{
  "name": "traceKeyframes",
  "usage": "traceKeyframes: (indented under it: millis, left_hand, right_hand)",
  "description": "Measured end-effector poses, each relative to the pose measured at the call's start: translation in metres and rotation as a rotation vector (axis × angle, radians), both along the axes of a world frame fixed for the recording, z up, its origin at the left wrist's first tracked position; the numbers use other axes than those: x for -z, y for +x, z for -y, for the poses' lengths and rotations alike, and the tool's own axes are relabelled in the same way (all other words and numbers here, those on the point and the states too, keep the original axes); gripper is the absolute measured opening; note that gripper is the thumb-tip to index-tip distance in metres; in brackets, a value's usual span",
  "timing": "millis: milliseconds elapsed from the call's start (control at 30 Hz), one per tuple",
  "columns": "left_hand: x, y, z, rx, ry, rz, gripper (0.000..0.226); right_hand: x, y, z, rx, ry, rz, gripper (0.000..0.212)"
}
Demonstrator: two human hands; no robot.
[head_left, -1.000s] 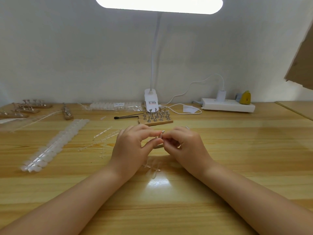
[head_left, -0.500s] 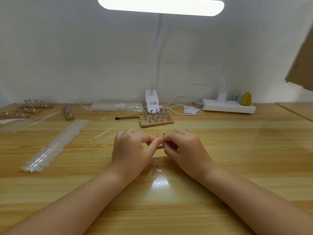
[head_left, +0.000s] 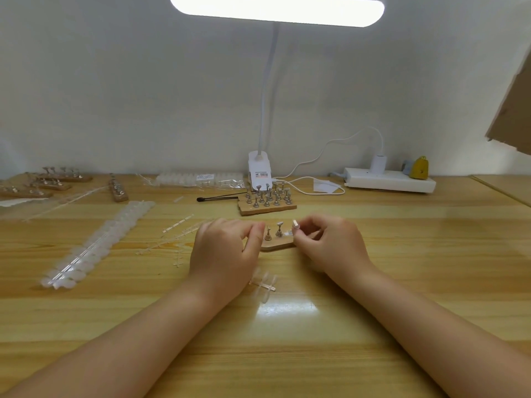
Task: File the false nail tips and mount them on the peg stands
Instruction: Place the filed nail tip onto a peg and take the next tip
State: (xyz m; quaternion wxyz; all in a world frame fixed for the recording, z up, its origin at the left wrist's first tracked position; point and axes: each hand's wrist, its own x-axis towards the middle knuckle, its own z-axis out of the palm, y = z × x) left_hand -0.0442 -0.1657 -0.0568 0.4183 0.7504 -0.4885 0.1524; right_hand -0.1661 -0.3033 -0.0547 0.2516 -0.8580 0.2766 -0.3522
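Note:
A small wooden peg stand [head_left: 280, 245] lies between my hands in the middle of the table, with two metal pegs [head_left: 279, 228] showing upright on it. My left hand [head_left: 227, 251] grips the stand's left end with thumb and curled fingers. My right hand [head_left: 330, 242] pinches a clear false nail tip [head_left: 295, 225] between thumb and forefinger, just above the stand's right end. A short sprue with a few clear tips [head_left: 264, 284] lies on the table close to my left wrist.
A second peg stand [head_left: 267, 206] full of pegs sits behind, beside a black brush [head_left: 218, 198]. Long strips of nail tips [head_left: 94, 248] and bare sprues [head_left: 175, 234] lie left. More stands [head_left: 51, 182] at far left; lamp base [head_left: 259, 172] and power strip [head_left: 389, 183] at the back.
My hands have drawn apart, uncovering the peg stand and its two pegs. My right hand has moved right with the nail tip; my left now holds the stand's end.

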Motion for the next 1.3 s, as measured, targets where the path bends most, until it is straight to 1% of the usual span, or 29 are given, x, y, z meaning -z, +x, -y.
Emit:
traceKeyframes:
  millis: [67,133,300,333,400,467,500,567,633,700,800,867,933,1000,1100,1167,1233,1300]
  left_hand:
    - [0.001,0.0,0.001,0.004,0.02,-0.005,0.033]
    - [0.002,-0.001,0.002,0.006,0.039,0.009,0.027]
    - [0.0,-0.001,0.001,-0.032,0.087,0.038,0.02]
    - [-0.001,-0.002,0.0,-0.049,0.112,0.059,0.02]
    - [-0.005,-0.002,-0.002,-0.077,0.185,0.161,0.019]
    - [-0.014,0.003,-0.005,0.004,0.294,0.238,0.025]
    - [-0.02,0.008,-0.007,0.092,0.386,0.219,0.03]
    - [-0.032,0.019,-0.008,0.257,0.645,0.151,0.042]
    - [-0.039,0.028,-0.01,0.314,0.821,0.117,0.055]
    - [-0.041,0.033,-0.011,0.31,0.873,0.062,0.062]
    - [-0.04,0.037,-0.01,0.3,0.871,-0.005,0.056]
    - [-0.039,0.038,-0.01,0.28,0.877,-0.054,0.053]
    - [-0.037,0.039,-0.01,0.262,0.875,-0.096,0.052]
    - [-0.035,0.04,-0.01,0.25,0.833,-0.137,0.05]
    - [-0.03,0.043,-0.008,0.224,0.718,-0.224,0.043]
    - [-0.027,0.045,-0.007,0.178,0.613,-0.307,0.04]
    - [-0.025,0.045,-0.005,0.129,0.467,-0.404,0.037]
    - [-0.022,0.042,-0.004,0.127,0.283,-0.544,0.029]
  right_hand:
    - [0.0,0.002,0.003,0.074,-0.061,-0.146,0.014]
    - [0.0,0.004,0.003,0.114,-0.099,-0.217,0.02]
    - [0.002,0.005,0.003,0.134,-0.184,-0.26,0.025]
    - [0.003,0.005,0.002,0.133,-0.179,-0.252,0.024]
    - [0.003,0.004,0.002,0.121,-0.155,-0.238,0.022]
    - [0.003,0.003,0.001,0.111,-0.149,-0.232,0.022]
    - [0.002,0.003,-0.001,0.109,-0.149,-0.223,0.022]
    - [0.001,0.002,-0.003,0.11,-0.154,-0.192,0.021]
    - [0.0,0.001,-0.006,0.102,-0.17,-0.156,0.021]
    - [-0.002,-0.001,-0.01,0.077,-0.188,-0.114,0.025]
    - [-0.004,-0.002,-0.018,0.017,-0.232,-0.096,0.04]
    - [-0.004,-0.002,-0.021,-0.033,-0.247,-0.098,0.045]
    - [-0.003,-0.001,-0.023,-0.096,-0.229,-0.102,0.036]
    - [-0.002,-0.001,-0.025,-0.146,-0.201,-0.106,0.026]
    - [-0.003,-0.002,-0.026,-0.206,-0.158,-0.11,0.017]
    - [-0.003,-0.002,-0.026,-0.225,-0.137,-0.13,0.015]
    - [-0.002,-0.001,-0.025,-0.222,-0.1,-0.151,0.02]
    - [-0.002,0.002,-0.025,-0.21,-0.052,-0.18,0.027]
